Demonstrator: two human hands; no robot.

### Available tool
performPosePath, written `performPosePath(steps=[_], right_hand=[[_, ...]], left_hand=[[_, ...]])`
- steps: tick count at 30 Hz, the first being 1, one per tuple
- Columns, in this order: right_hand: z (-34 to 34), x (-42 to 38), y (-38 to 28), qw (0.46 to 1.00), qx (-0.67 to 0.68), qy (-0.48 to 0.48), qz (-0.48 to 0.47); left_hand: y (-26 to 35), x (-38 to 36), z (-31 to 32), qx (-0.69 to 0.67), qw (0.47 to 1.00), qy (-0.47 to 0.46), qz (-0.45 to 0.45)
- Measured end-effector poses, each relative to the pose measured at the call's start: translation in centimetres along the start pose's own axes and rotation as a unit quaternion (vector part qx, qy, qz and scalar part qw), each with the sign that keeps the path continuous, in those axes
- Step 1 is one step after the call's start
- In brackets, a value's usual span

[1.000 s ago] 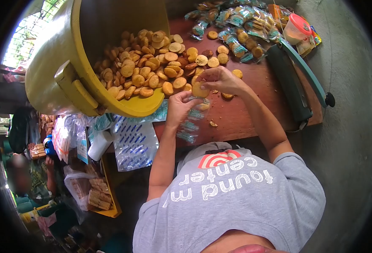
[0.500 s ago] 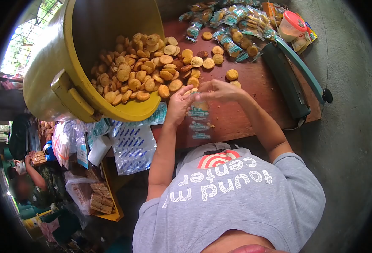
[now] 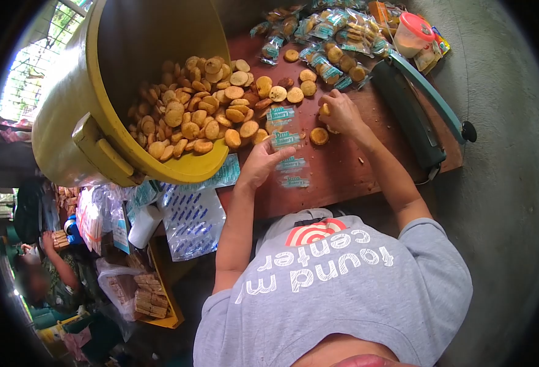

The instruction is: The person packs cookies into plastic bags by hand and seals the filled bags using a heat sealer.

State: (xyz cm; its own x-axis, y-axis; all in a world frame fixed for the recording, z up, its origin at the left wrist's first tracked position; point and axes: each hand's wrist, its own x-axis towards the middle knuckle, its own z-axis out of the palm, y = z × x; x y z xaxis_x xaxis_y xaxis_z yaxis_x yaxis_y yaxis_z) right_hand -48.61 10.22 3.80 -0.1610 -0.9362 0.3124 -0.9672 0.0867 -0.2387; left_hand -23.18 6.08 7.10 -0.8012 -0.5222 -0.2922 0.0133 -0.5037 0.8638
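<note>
In my left hand [image 3: 262, 163] a clear plastic bag [image 3: 291, 163] with teal bakery print is pinched between thumb and fingers, stretched out above the red-brown tabletop. My right hand [image 3: 344, 114] is closed around at least one round golden cookie [image 3: 325, 110], partly hidden by the fingers. Just below it lies a loose cookie [image 3: 319, 136] on the table. To the left, a big yellow tub [image 3: 111, 98] rests on its side, with a heap of cookies [image 3: 191, 113] spilling from its mouth to the table near my left hand.
Filled cookie packs [image 3: 343, 30] are piled at the back. A bag sealer [image 3: 407, 113] with a teal lever stands at the right, near a red-lidded container [image 3: 413, 37]. Printed plastic sheets [image 3: 190, 220] lie at the left. Another person [image 3: 52, 263] is at far left.
My hands were together at the top of the bag. Now the right has moved right and grasped cookies from the table, while the left still holds the bag.
</note>
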Motion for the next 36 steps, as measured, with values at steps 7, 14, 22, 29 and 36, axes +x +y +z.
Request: performPosePath(steps=[7,14,22,29,36], right_hand=[[-6.1,3.4,-3.5,0.794,0.599,-0.012,0.103],[-6.9,3.7,-5.9,0.858,0.457,-0.224,-0.066],[-6.1,2.1,-7.8,0.921,0.316,-0.222,-0.053],[-3.8,1.8,-4.4,0.909,0.393,-0.136,0.023],[-2.4,-1.5,-4.2,0.985,0.071,-0.145,-0.06]], left_hand=[[0.2,0.5,0.1,0.048,0.999,-0.025,0.006],[0.3,1.3,0.1,0.086,0.995,-0.036,0.03],[0.6,0.5,0.5,-0.032,0.998,-0.06,0.004],[0.2,0.3,0.3,-0.112,0.989,-0.071,-0.06],[-0.2,1.0,-0.4,0.092,0.995,0.013,0.026]])
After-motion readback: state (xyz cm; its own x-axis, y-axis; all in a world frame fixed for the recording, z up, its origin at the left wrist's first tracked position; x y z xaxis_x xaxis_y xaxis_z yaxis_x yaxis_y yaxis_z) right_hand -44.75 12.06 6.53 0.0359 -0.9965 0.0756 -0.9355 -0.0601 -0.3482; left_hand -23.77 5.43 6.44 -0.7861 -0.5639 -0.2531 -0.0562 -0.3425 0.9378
